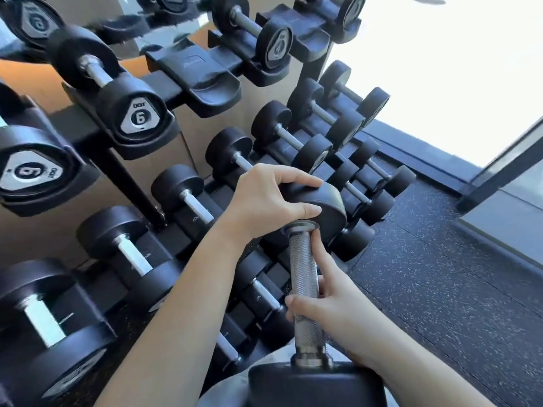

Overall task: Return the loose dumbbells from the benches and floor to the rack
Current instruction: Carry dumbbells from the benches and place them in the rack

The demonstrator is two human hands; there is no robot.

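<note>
Dumbbell [304, 289] held nearly upright, just in front of the rack [132, 177], its lower head close to the person's body. Left hand [264, 204] grips the upper head, fingers curled over its rim. Right hand [332, 304] is wrapped round the knurled handle, one finger laid straight along it. On the rack's top tier, end caps [138, 116] read "6", and a farther cap [277, 44] reads "4"; the small lettering is too blurred to read. Between them sits a bare cradle [202, 80]. Lower tiers packed close. Right of the rack, open speckled floor [440, 289].
</note>
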